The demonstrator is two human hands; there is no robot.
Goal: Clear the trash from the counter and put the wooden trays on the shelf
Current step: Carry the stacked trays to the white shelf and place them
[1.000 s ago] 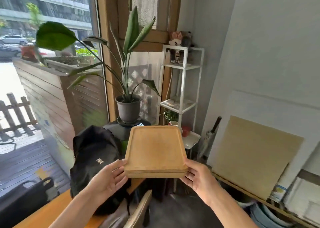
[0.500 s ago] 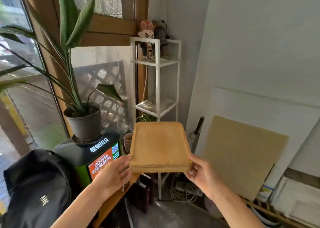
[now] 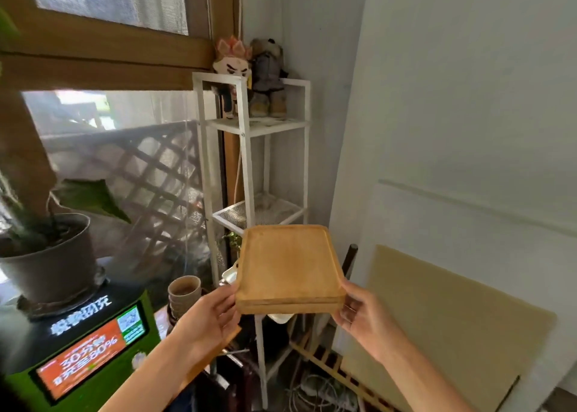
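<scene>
Pinched at its near corners by the left hand [image 3: 209,313] and right hand [image 3: 362,316], the stack of wooden trays [image 3: 288,268] has been carried closer to the white shelf [image 3: 249,161], so placement appears imminent.

Two bare forearms reach in from the lower edge, no sleeves showing. The left hand [image 3: 208,318] and right hand [image 3: 365,319] wear no gloves or rings.
</scene>
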